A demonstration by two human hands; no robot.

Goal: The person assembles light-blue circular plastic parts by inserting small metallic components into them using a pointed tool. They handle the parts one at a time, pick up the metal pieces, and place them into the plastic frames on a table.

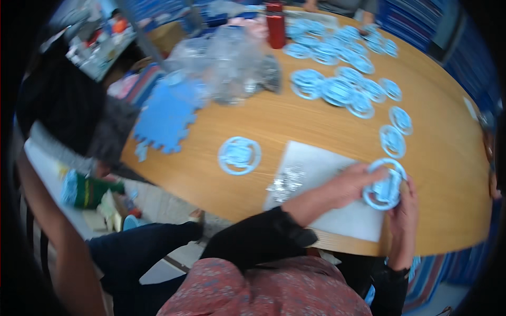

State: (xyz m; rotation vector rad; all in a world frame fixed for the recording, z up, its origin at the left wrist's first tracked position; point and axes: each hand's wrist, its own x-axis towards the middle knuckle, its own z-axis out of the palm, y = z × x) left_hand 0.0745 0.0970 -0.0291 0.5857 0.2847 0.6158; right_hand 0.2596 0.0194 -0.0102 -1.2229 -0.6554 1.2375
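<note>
Between my two hands is a light blue plastic ring (373,200) with a shaped piece across its middle, raised over the right part of a white sheet. My left hand (350,185) grips its left side, thumb lying over the ring. From the right, my right hand (406,203) closes round the other edge, its fingers partly hidden behind the ring. Small shiny metal pieces (286,182) lie heaped on the left part of the white sheet (342,224). To the left of the sheet, a similar blue ring (240,156) rests flat on the table.
Many more blue rings (337,90) lie in piles across the wooden table (443,158). Clear plastic bags (229,58), a blue foam mat (167,117) and a red bottle (275,26) stand toward the back left. A person's arm (60,237) is at the left; others sit across.
</note>
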